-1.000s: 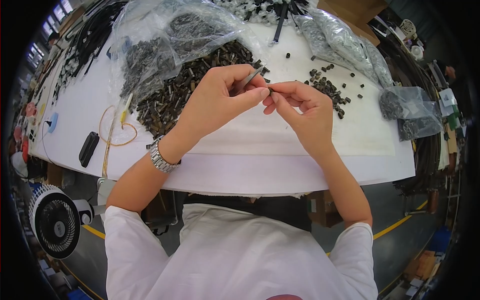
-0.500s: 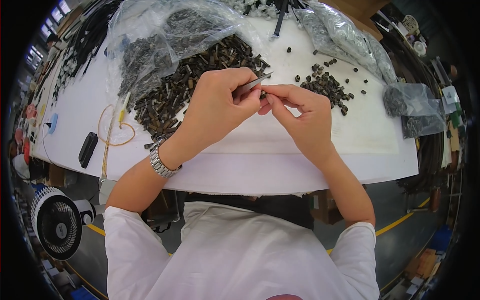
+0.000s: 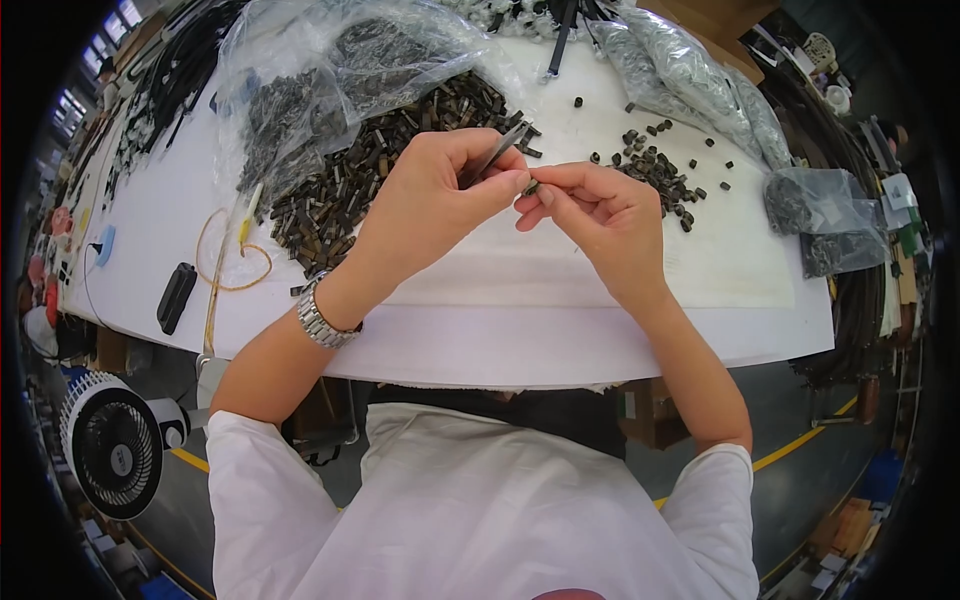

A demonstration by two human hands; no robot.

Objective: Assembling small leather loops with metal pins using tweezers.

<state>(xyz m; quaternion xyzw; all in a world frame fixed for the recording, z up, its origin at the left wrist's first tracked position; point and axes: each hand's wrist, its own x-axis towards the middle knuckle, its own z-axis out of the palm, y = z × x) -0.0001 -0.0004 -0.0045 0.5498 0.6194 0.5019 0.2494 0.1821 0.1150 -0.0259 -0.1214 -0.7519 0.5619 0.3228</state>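
Note:
My left hand [image 3: 435, 195], with a metal-band watch at its wrist, is closed around a slim, pointed grey metal tool [image 3: 497, 152]; I cannot tell whether it is a blade or tweezers. Its tip points away from me. Thumb and forefinger of my right hand [image 3: 605, 225] pinch a small dark piece [image 3: 532, 187], mostly hidden by the fingertips. Both hands meet above the white table [image 3: 560, 340]. Beyond my left hand spreads a large heap of small dark brown pieces [image 3: 310, 215]. A smaller pile of short dark pieces [image 3: 655, 172] lies beyond my right hand.
A clear plastic bag [image 3: 290, 120] covers part of the big heap. Filled plastic bags [image 3: 690, 80] lie at the far right. Left on the table are a black oblong object [image 3: 177, 298] and a yellow-tipped stick [image 3: 247, 225]. A fan [image 3: 115, 450] stands at the lower left.
The tool's tip has swung away from my right fingertips, and now points more steeply toward the heap. My right hand still pinches the small piece, its other fingers slightly shifted.

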